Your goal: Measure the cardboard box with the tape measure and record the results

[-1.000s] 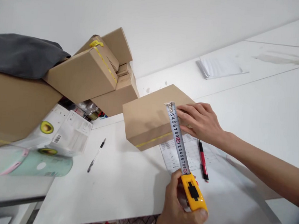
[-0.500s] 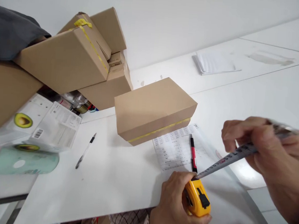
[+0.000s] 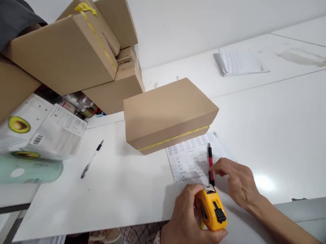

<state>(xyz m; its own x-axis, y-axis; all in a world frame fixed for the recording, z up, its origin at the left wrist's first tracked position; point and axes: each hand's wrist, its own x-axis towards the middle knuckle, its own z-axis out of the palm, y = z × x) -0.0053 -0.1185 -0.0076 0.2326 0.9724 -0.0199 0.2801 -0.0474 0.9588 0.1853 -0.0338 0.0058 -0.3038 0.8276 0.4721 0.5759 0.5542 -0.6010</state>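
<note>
My left hand (image 3: 185, 216) is wrapped around a yellow tape measure (image 3: 214, 211) at the front edge of the table. No long run of blade shows out of its case. My right hand (image 3: 235, 181) is bent over a red and black pen (image 3: 210, 158), its fingertips closed at the barrel. The thumb is mostly hidden. Under the pen lies a printed sheet (image 3: 186, 162) with rows of text. Just behind the sheet sits a closed cardboard box (image 3: 169, 113) with yellow tape along its side.
Bigger cardboard boxes (image 3: 70, 52) are stacked at the left, beside a dark sleeve (image 3: 12, 20). White packages with avocado pictures (image 3: 59, 129) and a mint-green item (image 3: 36, 170) lie below them. A clear pen (image 3: 92, 159) rests on the table (image 3: 113, 193). A paper stack (image 3: 241, 64) lies farther back.
The tape blade, stretched between my hands before, is back in its case. My right hand has let go of it and moved left and down to the red pen.
</note>
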